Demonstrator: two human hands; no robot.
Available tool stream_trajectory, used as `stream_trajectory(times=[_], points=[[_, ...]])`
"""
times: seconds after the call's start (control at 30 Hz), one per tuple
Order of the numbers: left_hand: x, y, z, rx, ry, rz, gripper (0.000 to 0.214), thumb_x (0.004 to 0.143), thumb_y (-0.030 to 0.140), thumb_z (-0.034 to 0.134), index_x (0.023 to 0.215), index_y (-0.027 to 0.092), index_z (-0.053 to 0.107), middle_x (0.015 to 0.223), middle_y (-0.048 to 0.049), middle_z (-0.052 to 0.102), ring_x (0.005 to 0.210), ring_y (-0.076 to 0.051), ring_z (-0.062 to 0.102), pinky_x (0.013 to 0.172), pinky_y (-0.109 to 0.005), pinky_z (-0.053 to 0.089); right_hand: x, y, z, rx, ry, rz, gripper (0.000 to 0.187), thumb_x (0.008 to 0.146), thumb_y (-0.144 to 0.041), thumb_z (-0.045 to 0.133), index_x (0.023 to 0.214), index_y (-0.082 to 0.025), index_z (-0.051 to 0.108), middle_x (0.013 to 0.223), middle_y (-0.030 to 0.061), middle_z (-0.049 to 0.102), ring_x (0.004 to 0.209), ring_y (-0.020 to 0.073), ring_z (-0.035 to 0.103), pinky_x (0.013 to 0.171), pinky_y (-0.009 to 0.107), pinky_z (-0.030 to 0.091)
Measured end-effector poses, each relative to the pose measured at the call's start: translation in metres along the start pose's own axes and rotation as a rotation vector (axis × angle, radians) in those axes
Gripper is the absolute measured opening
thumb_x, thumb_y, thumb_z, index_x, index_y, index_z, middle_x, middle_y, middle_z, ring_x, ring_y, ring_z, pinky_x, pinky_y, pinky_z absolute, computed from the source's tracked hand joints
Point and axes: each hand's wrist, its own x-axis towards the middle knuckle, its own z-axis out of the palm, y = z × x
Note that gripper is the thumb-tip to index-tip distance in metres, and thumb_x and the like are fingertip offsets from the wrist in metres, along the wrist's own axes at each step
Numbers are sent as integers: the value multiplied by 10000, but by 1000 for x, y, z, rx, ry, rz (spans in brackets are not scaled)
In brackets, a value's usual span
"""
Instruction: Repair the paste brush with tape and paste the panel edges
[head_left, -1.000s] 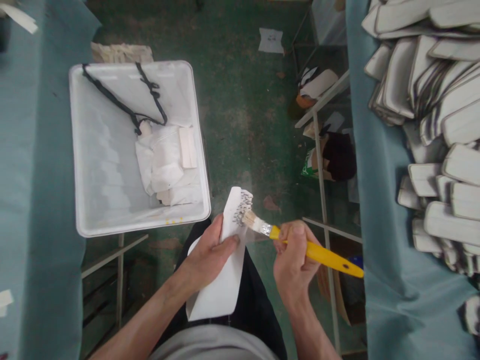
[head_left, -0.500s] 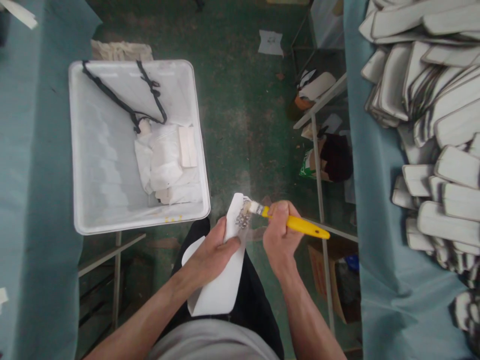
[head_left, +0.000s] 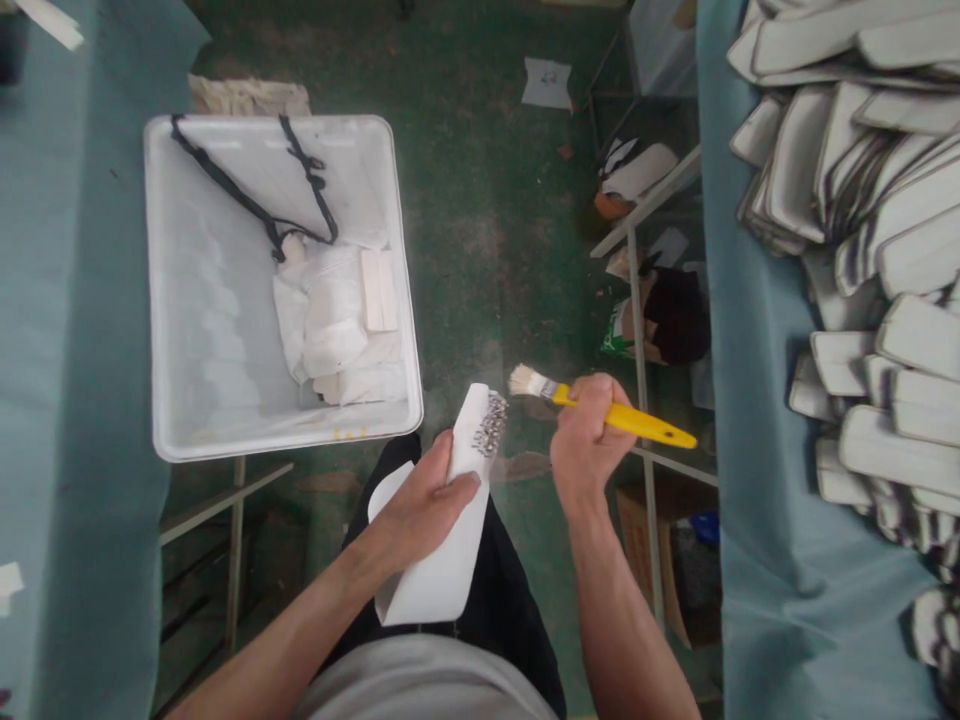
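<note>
My left hand [head_left: 435, 500] is closed around a folded white sheet piece [head_left: 442, 580], smooth and stiff-looking, held over my lap. A dense patch of small dark marks or bits [head_left: 489, 425] covers its upper right edge; I cannot make out exactly what they are. In my right hand [head_left: 591, 435] is a paintbrush with a yellow handle [head_left: 649, 425] and pale bristles. The bristle end points left and stands a little apart from the white piece, just above and right of the dark patch.
A white bin [head_left: 217, 300] with a black cord holds white wrapped material. On the right, a blue-green covered table [head_left: 765, 480] carries stacks of dark-edged white pieces [head_left: 896, 440]. Beneath it are a metal frame [head_left: 639, 330] and a cardboard box [head_left: 649, 560]. Another blue-green surface [head_left: 90, 350] lies left.
My right hand has drawn the paintbrush right and slightly up, off the white piece. The bristles touched the dark patch before. My left hand keeps its hold almost unmoved.
</note>
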Motion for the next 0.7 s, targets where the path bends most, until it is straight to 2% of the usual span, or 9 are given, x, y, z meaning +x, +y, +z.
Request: stream_trajectory(times=[0.07, 0.17, 0.3, 0.4, 0.47, 0.53, 0.57, 0.63, 0.7], points=[[2, -2, -1, -16, 22, 4, 399, 895, 273, 529, 1275, 179, 603, 1262, -73, 702, 1270, -308, 597, 1110, -420, 459, -10, -2, -6, 41, -22, 58, 443, 1028, -509, 528, 692, -234, 443, 640, -61, 437, 559, 110, 394, 545, 260, 353], [4, -4, 1, -9, 30, 27, 350, 908, 255, 518, 1239, 178, 602, 1208, -66, 706, 1234, -290, 613, 1083, -393, 470, -21, 2, -8, 2, -152, 125, 429, 1033, -498, 537, 705, -227, 483, 625, -62, 444, 566, 114, 415, 553, 260, 355], [2, -7, 4, 99, -13, -8, 296, 915, 261, 516, 1191, 192, 600, 1071, -41, 704, 1087, -273, 645, 988, -384, 501, 0, 11, 4, 8, -14, 58, 438, 986, -511, 568, 666, -237, 447, 626, -53, 449, 610, 125, 445, 594, 267, 396], [5, -10, 3, 120, 21, -24, 275, 919, 259, 502, 1174, 201, 590, 1063, -41, 701, 1055, -269, 652, 953, -384, 503, 0, 5, -1, 38, 38, 92, 433, 989, -507, 564, 671, -236, 451, 629, -58, 432, 573, 112, 400, 543, 251, 355], [8, -11, 2, 114, 56, -10, 277, 920, 251, 501, 1179, 204, 587, 1075, -48, 707, 1059, -271, 662, 963, -389, 500, -14, 1, -8, 66, -9, 147, 430, 1004, -494, 564, 678, -228, 476, 633, -60, 444, 536, 100, 357, 499, 244, 306], [9, -11, 4, 114, 41, -8, 289, 923, 256, 507, 1196, 205, 585, 1055, -51, 719, 1054, -278, 679, 963, -397, 505, -23, 3, -8, 67, -100, 152, 425, 1003, -480, 576, 671, -219, 524, 618, -56, 453, 545, 103, 374, 508, 246, 318], [8, -11, 5, 119, 18, -13, 297, 925, 261, 505, 1205, 203, 585, 1039, -52, 726, 1046, -282, 687, 956, -400, 512, -21, 6, -5, 74, -98, 131, 423, 984, -472, 602, 654, -217, 533, 601, -55, 449, 555, 107, 392, 518, 246, 331], [5, -10, 6, 143, -18, -28, 317, 923, 272, 501, 1217, 198, 592, 1034, -59, 738, 1047, -291, 697, 951, -409, 527, -6, 15, 5, 111, 13, 106, 407, 923, -451, 667, 623, -221, 515, 595, -53, 452, 586, 113, 430, 542, 242, 359], [1, -10, 5, 173, 16, -31, 343, 906, 301, 523, 1217, 192, 616, 1061, -71, 755, 1069, -303, 704, 965, -421, 540, 18, 20, 12, 146, 121, 91, 406, 908, -462, 646, 623, -230, 472, 616, -57, 453, 584, 105, 421, 526, 228, 345]])
